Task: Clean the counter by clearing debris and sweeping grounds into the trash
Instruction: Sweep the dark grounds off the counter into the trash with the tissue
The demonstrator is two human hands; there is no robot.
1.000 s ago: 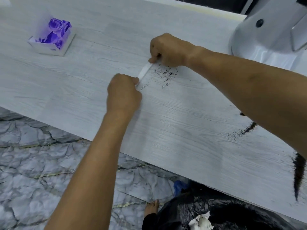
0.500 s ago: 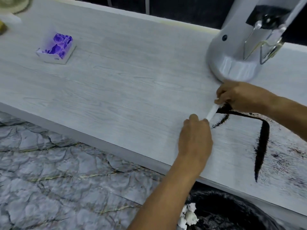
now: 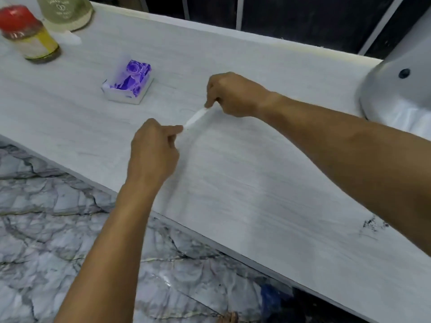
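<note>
Two hands (image 3: 152, 150) (image 3: 229, 94), one white strip (image 3: 196, 117)

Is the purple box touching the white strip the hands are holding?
Apart. The head view shows bare counter between the purple box and the white strip.

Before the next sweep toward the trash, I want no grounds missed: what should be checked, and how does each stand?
1. Left hand pinches one end of the white strip: ok.
2. Right hand pinches the other end: ok.
3. Strip's edge flat on the counter: cannot tell.
4. Grounds remaining by the right forearm: not ok.
5. Purple box clear of the strip: ok.
6. Trash in view: not ok.
</note>
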